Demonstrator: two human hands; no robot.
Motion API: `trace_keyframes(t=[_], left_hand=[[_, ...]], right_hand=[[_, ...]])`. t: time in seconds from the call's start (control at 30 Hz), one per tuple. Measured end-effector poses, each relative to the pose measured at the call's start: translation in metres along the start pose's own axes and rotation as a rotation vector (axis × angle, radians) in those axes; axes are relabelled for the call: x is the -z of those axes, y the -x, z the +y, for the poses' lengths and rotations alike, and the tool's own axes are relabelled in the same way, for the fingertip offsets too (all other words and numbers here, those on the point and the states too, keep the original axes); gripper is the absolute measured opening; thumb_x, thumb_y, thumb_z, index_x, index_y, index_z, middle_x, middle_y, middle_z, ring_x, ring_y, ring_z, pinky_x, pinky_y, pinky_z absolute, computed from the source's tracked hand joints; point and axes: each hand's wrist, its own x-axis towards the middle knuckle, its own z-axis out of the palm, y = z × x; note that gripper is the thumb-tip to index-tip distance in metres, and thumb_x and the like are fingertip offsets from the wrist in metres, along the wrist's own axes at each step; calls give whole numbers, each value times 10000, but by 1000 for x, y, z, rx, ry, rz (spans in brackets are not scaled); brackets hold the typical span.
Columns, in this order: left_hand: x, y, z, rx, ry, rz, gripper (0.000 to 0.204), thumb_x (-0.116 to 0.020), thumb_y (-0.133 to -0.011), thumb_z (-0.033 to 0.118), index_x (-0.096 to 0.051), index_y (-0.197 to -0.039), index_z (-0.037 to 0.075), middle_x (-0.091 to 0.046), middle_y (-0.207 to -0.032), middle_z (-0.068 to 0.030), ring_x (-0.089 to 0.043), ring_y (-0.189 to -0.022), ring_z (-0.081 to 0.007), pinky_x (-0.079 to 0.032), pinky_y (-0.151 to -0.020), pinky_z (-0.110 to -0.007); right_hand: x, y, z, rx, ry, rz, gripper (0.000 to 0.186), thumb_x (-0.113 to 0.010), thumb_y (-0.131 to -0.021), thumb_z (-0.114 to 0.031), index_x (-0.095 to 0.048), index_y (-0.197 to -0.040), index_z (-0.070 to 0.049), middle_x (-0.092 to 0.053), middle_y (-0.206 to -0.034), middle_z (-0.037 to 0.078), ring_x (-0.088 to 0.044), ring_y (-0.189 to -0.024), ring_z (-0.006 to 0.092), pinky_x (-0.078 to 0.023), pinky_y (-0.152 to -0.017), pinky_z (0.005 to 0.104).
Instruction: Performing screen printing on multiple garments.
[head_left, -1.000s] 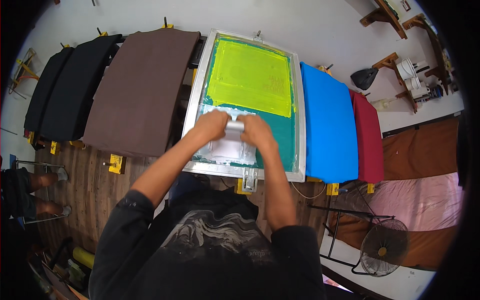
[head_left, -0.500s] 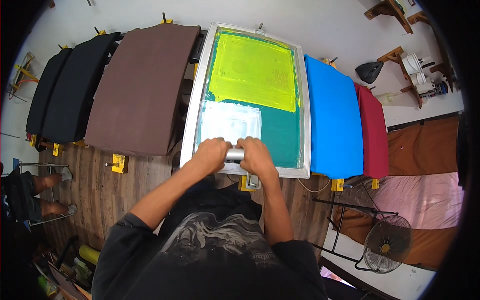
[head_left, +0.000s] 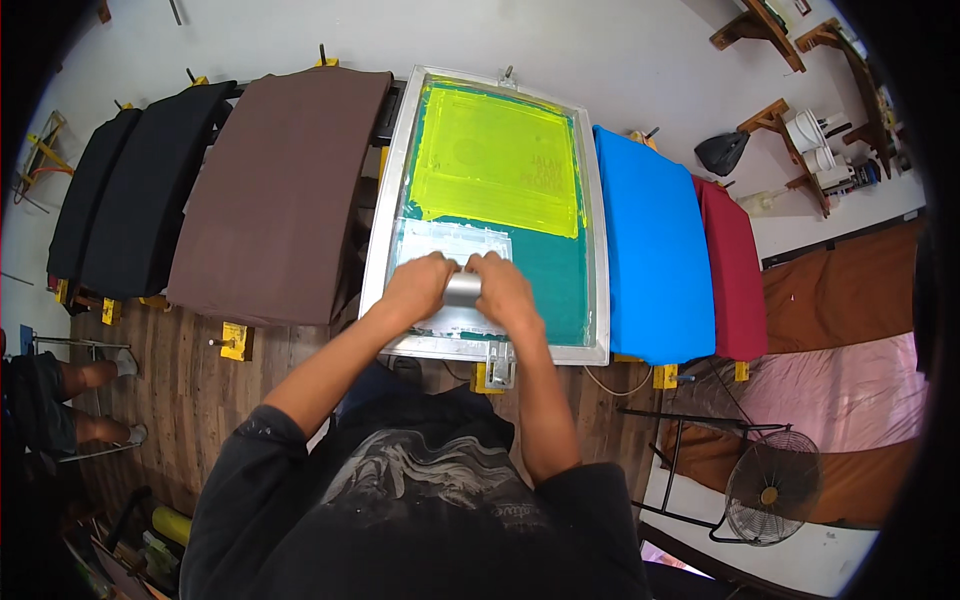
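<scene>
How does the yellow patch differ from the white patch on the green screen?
The yellow patch is larger than the white patch. The yellow patch lies farther away; the white patch is nearer the person. The left hand and right hand hold a silver tool over the white patch, not the yellow patch. Both patches lie on the green screen.

Some faint lettering (head_left: pixel 543 173) stood on the yellow part (head_left: pixel 490 150) of the screen (head_left: pixel 552 275), upper centre; other pale lettering (head_left: pixel 516 511) stood on the dark shirt (head_left: pixel 415 545), lower centre.
</scene>
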Motion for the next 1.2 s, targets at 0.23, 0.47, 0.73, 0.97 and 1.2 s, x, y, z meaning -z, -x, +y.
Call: trace_keyframes(t=[0.23,0.47,0.73,0.97,1.2], left_hand=[[-4,61,31,12,20,-18,346,-626,-729,-24,-673,-1066,43,-661,-997,-165,-667,-894,-352,-556,-758,-437],[22,-20,4,120,-42,-213,256,-692,-702,44,-713,-952,91,-710,-904,-159,-695,-864,-341,-561,-766,-440],[20,-63,-22,91,-139,-235,306,-645,-660,-16,-726,-937,89,-704,-851,-188,-690,-786,-361,-554,-727,-431],[-2,-10,-4,37,-128,-160,281,-700,-624,-13,-723,-892,68,-706,-823,-164,-694,-772,-352,-567,-728,-428],[-6,43,23,41,-55,-136,324,-663,-673,-37,-714,-981,49,-691,-887,-180,-684,-825,-360,-557,-751,-443]], right_hand=[[-10,67,-23,-6,-145,36,417,-624,-651,114,-608,-1036,-46,-584,-1026,157,-556,-986,375,-475,-855,445],[25,-11,1,69,-38,-69,335,-624,-679,38,-657,-1002,-45,-671,-915,219,-651,-894,406,-519,-788,472],[22,-68,14,-81,-23,-206,385,-635,-640,-14,-702,-1014,-76,-699,-951,200,-669,-917,375,-538,-812,429],[1,-9,4,-30,-61,-68,319,-666,-638,-21,-709,-953,-59,-694,-913,215,-670,-888,381,-538,-807,439],[-11,50,-15,-8,-85,0,265,-678,-666,21,-668,-927,-21,-637,-909,189,-621,-901,377,-518,-780,474]])
